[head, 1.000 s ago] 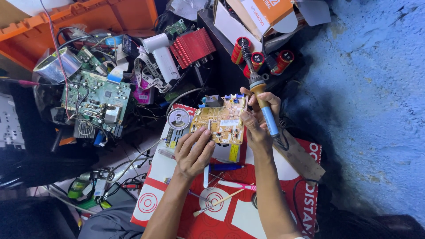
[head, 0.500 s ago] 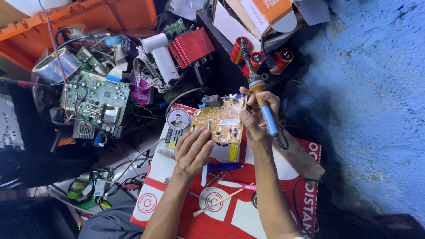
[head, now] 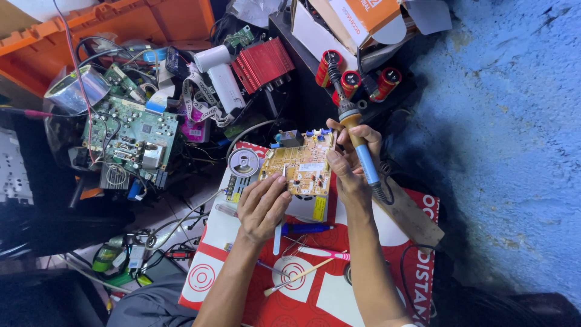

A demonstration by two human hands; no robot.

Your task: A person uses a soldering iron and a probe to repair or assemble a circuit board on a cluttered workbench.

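The right hand (head: pixel 351 160) grips a blue-handled soldering iron (head: pixel 357 142), tip toward 11 o'clock. At its 9 o'clock lies the yellow circuit board (head: pixel 299 166), on a red-and-white box (head: pixel 315 290). The left hand (head: pixel 261 206) rests at the board's 7 o'clock edge, fingers curled, possibly pinching thin solder wire.

Surroundings. Up and to the left of the hands: a green circuit board (head: pixel 130 136) among tangled cables, a roll of shiny tape (head: pixel 75 89), a white cylindrical device (head: pixel 223 75) and a red finned block (head: pixel 264 63). Above them: three red cylinders (head: pixel 354 79) and an orange-and-white carton (head: pixel 357 18). Far upper left: an orange crate (head: pixel 121 27). Below the hands: a blue pen (head: pixel 305 229), a pink pen (head: pixel 324 253) and a thin wooden stick (head: pixel 299 275) on a red-and-white printed board (head: pixel 339 300). To the right: a blue wall (head: pixel 508 151).
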